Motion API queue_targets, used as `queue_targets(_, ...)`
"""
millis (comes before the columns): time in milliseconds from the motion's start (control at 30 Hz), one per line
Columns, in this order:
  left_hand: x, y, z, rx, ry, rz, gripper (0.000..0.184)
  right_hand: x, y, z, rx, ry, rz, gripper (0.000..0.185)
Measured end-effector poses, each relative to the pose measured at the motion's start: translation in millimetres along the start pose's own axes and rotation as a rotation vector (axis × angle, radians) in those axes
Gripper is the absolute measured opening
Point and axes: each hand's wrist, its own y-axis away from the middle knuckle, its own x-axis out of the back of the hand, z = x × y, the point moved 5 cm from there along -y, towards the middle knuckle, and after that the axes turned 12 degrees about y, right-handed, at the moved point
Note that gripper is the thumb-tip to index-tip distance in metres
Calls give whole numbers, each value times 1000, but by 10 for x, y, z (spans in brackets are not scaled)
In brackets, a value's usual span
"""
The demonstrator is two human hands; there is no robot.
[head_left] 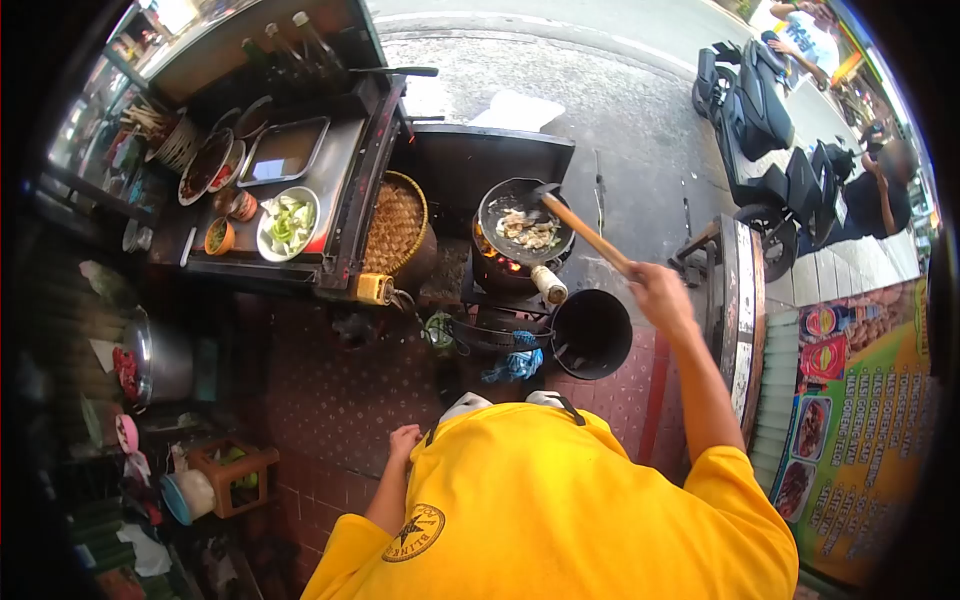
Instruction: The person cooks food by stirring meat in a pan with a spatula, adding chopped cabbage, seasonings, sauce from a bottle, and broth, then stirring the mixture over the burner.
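Note:
My right hand [660, 296] is wrapped round the wooden handle of a spatula [590, 236]. The spatula's dark metal head is at the far rim of a wok [487, 212]. Pale and browned pieces of food [527, 229] lie inside the wok, and glowing coals [500, 258] show beneath it. The wok's light-coloured handle [548, 284] points back toward me, with no hand on it. My left hand [404, 440] hangs low beside my body, its fingers curled and no object visible in them. It touches nothing that I can see.
To the left, a metal counter [345, 180] carries a bowl of chopped greens [289, 224], a tray [284, 152] and condiment bowls. A woven basket [395, 225] stands beside the stove. A black bucket [592, 335] sits right of the stove. Parked motorbikes [760, 110] and people are at upper right.

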Motion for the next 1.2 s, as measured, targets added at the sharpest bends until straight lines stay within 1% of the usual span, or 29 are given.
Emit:
queue_targets(33,75,-10,55,21,85,43,26,181,70,-50,39,87,79,32)
queue_targets(67,134,-19,106,37,169,81,25,352,135,-74,35,108,60,32)
queue_targets(100,-277,412,-348,145,208,10,25,778,405,9,2,260,-46,31)
queue_targets(167,-58,335,-161,41,56,20,18,689,394,-1,34,188,-10,29)
queue_targets(233,125,-143,-573,-237,-169,-123,12,184,228,28,114,-132,-196,26)
queue_targets(267,127,-25,-503,-120,-15,-29,9,2,166,33,94,-169,-116,26)
queue_targets(300,129,53,-469,44,43,17,11,-142,144,-5,73,-211,-42,25)
queue_targets(333,157,-98,-602,-43,3,13,14,-68,175,-191,56,-195,-38,26)
queue_targets(367,142,18,-461,85,125,104,17,39,213,-376,38,-176,-35,28)
queue_targets(400,149,16,-386,149,137,101,17,36,228,-467,63,-193,9,28)
queue_targets(433,167,42,-236,133,147,117,17,12,266,-519,79,-211,49,28)
queue_targets(500,134,94,-52,192,258,92,17,-229,226,-521,116,-222,95,28)
queue_targets(567,113,39,-28,181,258,65,18,-409,180,-445,159,-68,298,28)
queue_targets(600,100,42,10,198,262,69,18,-431,167,-392,19,-41,161,27)
queue_targets(633,69,15,62,210,278,79,19,-341,174,-406,34,-43,171,27)
queue_targets(700,51,36,87,199,305,93,18,-288,281,-371,-26,-75,77,26)
queue_targets(767,60,34,88,182,324,103,17,-294,319,-399,7,-110,112,26)
queue_targets(833,35,113,164,178,159,63,17,-353,302,-300,16,-142,153,26)
queue_targets(900,61,161,200,196,135,79,17,-503,210,-80,-86,-344,65,29)
queue_targets(933,86,123,168,185,97,75,17,-371,290,-108,-119,-328,54,30)
queue_targets(967,103,118,108,182,56,73,18,-227,410,-170,-107,-327,53,30)
queue_targets(1033,116,157,87,212,109,97,19,-32,589,-247,-115,-266,90,30)
queue_targets(1100,135,154,-1,243,156,118,21,-265,571,-194,-92,-284,79,30)
queue_targets(1167,132,70,-95,194,36,60,24,-367,578,-261,-79,-302,67,29)
queue_targets(1200,120,63,-39,190,42,61,24,-326,563,-404,-50,-277,102,28)
